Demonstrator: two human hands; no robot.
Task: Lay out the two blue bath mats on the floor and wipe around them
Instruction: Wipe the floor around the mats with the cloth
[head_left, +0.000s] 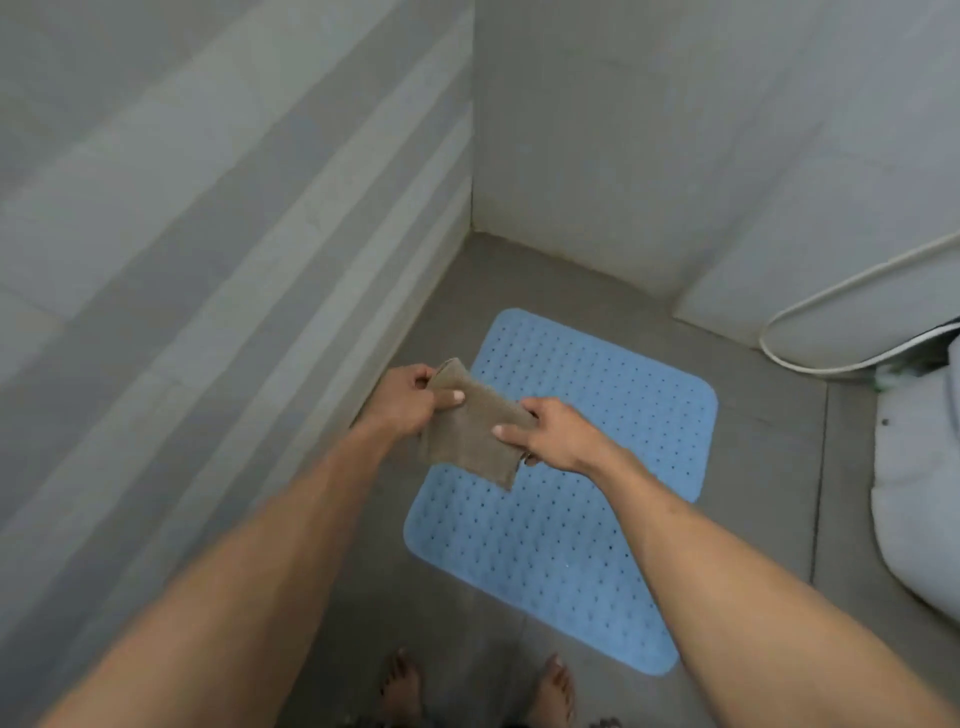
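A brown cloth (470, 434) hangs in the air between both hands, above the near-left part of a blue mat (561, 499) that lies flat on the grey floor (753, 426) in the corner where two tiled walls meet. The mat's long axis runs away from the person and a little to the left, its far end close to the corner, its near end just ahead of the bare feet (556, 686). Only one mat shows; the second is nowhere in view, so I cannot tell whether it is laid out. The left hand (405, 400) pinches the cloth's upper left corner, thumb on top and fingers curled behind; the right hand (550, 436) pinches its right edge the same way, thumb across the front. The cloth seems folded, stretched slack between the two grips, with its lower corner dangling free. Both forearms reach forward and down, nearly level with each other, the left one nearer the left wall (208, 260), the right one over the mat. The floor to be wiped lies straight below and around the mat: a narrow strip between mat and left wall sits under the left hand, a wider band lies to the right, toward a white fixture (924, 493) and a hose (831, 291). Judging from this, the cloth is being readied, and the wiping probably calls for bending down, with the left strip closest.
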